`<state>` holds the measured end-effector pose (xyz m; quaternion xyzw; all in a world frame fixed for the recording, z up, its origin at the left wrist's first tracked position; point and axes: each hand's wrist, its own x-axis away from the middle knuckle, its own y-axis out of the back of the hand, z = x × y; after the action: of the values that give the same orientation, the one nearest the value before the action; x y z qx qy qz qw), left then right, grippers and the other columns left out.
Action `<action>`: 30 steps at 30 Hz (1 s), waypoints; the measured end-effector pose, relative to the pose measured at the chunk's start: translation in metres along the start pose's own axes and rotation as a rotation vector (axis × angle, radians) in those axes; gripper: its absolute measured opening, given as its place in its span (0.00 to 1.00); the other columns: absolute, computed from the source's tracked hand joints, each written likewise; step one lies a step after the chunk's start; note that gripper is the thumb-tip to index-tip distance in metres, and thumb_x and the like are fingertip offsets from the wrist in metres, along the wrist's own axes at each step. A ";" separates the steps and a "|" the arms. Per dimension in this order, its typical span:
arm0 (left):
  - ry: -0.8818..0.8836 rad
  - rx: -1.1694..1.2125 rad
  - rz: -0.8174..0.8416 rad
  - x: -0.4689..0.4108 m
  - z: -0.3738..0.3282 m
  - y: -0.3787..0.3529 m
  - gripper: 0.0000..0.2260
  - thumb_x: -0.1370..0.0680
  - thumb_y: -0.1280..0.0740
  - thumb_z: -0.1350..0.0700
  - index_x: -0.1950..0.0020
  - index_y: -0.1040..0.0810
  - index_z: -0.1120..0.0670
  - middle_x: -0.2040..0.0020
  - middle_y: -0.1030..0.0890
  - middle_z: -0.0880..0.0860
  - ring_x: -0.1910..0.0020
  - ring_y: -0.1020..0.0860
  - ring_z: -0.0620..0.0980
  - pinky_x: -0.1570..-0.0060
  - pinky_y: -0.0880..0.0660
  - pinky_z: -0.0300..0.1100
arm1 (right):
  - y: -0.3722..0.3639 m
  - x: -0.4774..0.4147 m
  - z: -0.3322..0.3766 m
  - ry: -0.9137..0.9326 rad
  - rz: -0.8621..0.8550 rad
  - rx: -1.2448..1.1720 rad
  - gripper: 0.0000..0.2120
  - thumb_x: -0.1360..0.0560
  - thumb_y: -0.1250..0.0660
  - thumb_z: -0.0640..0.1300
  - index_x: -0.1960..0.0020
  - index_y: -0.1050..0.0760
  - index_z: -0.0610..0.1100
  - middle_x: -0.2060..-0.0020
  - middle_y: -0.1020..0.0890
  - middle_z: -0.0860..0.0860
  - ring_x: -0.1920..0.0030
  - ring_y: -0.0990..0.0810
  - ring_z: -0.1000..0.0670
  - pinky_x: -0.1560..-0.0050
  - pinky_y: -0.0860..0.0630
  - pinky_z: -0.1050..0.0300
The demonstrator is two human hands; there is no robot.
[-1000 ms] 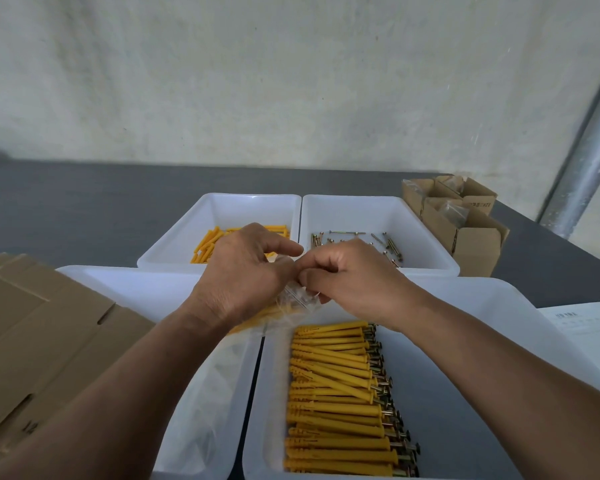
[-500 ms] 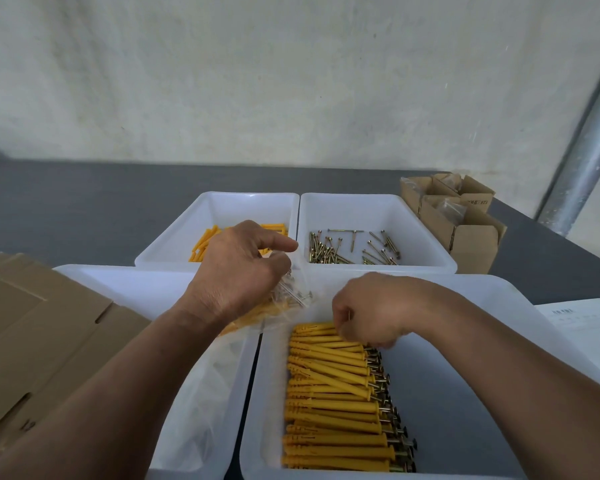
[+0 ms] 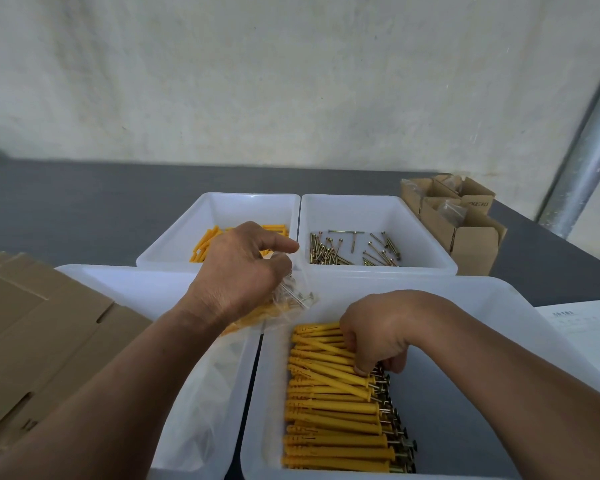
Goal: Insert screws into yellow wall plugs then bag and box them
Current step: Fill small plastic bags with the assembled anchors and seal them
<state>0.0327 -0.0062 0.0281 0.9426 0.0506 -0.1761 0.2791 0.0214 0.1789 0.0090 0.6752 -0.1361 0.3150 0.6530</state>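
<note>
Plugs point(image 3: 333, 403) with screws point(image 3: 392, 415) fitted line the bin point(image 3: 499, 292) at the tabletop's point(image 3: 84, 209) near edge; your right hand point(image 3: 378, 330) pinches a few, your left hand point(image 3: 236, 271) grips a part-filled bag point(image 3: 288, 303) beside. Bagging, it seems: next, feed them into its mouth.

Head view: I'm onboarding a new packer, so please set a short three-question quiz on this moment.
1. True or false: the left hand holds a clear bag with plugs inside.
2. Loose screws lie in which tray? A far left; B far right tray; C near left.
3. Fill in: the right hand pinches among assembled plugs coloured ___.
Key: 1 true; 2 B; 3 yellow.
</note>
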 end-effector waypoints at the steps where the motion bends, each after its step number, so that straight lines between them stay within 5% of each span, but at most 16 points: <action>1: -0.001 0.000 0.001 0.000 0.000 0.000 0.12 0.27 0.32 0.63 0.49 0.15 0.48 0.54 0.23 0.43 0.66 0.24 0.43 0.62 0.29 0.37 | 0.000 -0.001 -0.001 0.005 0.004 -0.006 0.13 0.25 0.29 0.46 0.47 0.23 0.38 0.49 0.17 0.41 0.55 0.14 0.45 0.56 0.18 0.55; 11: 0.000 -0.008 0.006 0.000 0.001 0.000 0.12 0.26 0.32 0.62 0.49 0.15 0.47 0.52 0.22 0.43 0.64 0.23 0.43 0.64 0.28 0.35 | -0.002 -0.006 0.000 0.026 0.016 0.000 0.09 0.25 0.29 0.44 0.53 0.24 0.39 0.49 0.17 0.40 0.56 0.17 0.45 0.52 0.18 0.53; 21: -0.004 -0.007 0.010 0.000 0.001 -0.001 0.13 0.26 0.32 0.62 0.50 0.15 0.46 0.52 0.22 0.43 0.63 0.24 0.43 0.63 0.28 0.36 | 0.003 0.000 -0.001 0.064 -0.069 -0.042 0.16 0.25 0.32 0.39 0.39 0.23 0.36 0.45 0.20 0.41 0.58 0.18 0.46 0.65 0.23 0.61; 30: -0.008 -0.016 -0.006 -0.001 0.001 -0.001 0.12 0.26 0.32 0.63 0.49 0.15 0.49 0.52 0.22 0.44 0.62 0.25 0.43 0.60 0.27 0.40 | 0.016 0.011 -0.006 0.208 -0.417 -0.201 0.05 0.24 0.34 0.45 0.49 0.22 0.50 0.57 0.22 0.57 0.60 0.25 0.58 0.64 0.28 0.63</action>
<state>0.0314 -0.0060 0.0267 0.9395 0.0537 -0.1802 0.2865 0.0184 0.1849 0.0279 0.5842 0.0432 0.2261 0.7783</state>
